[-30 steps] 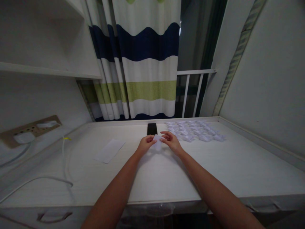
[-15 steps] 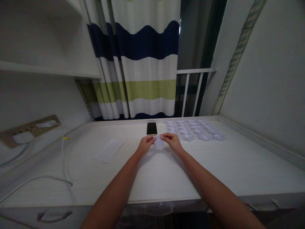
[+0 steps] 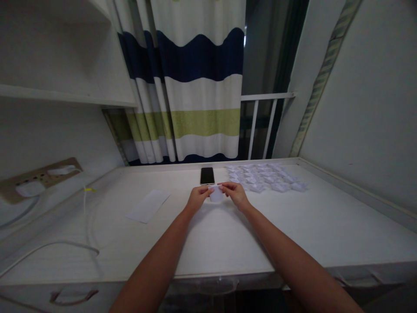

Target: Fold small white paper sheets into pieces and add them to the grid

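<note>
A small white piece of paper [image 3: 216,195] is held up over the white desk [image 3: 224,243], its lower part hanging down. My left hand [image 3: 198,197] pinches its upper left corner between thumb and fingers. At the upper right corner my right hand [image 3: 236,194] pinches it the same way. Just beyond the hands lies a black phone [image 3: 207,175]. To the right, rows of several folded white paper pieces [image 3: 263,177] lie on the desk. A flat white sheet of paper [image 3: 148,206] rests left of my hands.
White cables [image 3: 58,242] run across the desk's left side from a power strip [image 3: 41,180] by the left wall. A striped curtain [image 3: 202,95] hangs behind the desk, with a white railing [image 3: 269,96] beside it. Drawer handles [image 3: 74,297] show along the front.
The paper's hanging lower edge sits slightly higher and looks shorter than before. Both hands keep their pinch in nearly the same place.
</note>
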Demonstrator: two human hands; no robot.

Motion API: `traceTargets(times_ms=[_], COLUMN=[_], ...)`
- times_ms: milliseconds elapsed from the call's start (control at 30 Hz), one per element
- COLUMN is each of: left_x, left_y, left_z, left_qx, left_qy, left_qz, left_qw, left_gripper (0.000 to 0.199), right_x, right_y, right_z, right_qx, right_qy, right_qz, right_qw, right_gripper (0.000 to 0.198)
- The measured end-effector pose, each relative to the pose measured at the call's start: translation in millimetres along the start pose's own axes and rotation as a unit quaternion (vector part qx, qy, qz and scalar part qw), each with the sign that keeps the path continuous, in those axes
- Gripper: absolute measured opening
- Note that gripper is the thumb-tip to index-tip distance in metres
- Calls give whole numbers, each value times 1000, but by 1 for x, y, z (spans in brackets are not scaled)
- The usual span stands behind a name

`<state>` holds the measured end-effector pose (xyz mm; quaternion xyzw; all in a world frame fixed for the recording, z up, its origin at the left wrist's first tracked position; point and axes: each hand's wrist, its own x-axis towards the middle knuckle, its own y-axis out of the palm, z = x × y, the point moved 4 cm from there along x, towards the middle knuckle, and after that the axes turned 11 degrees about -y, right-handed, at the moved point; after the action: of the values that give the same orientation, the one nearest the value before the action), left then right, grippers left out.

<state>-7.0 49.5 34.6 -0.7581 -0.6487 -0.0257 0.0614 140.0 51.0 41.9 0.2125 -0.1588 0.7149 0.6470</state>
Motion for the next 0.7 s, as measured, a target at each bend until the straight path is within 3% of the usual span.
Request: traceTargets(times_ms=[467, 700], left_x=[0, 2], left_y=[-2, -1], left_z=[-2, 3], left_qx=[25, 22], left_qy=[23, 17], left_qz=[-33, -13], left_qw=[999, 1000], left_gripper=[26, 29], right_x=[-4, -3], right_y=[6, 5], right_z=[0, 0], right_qx=[54, 32], right_qy=[26, 19], right_qz=[-7, -18], right_qw=[998, 999], right_gripper=[31, 27])
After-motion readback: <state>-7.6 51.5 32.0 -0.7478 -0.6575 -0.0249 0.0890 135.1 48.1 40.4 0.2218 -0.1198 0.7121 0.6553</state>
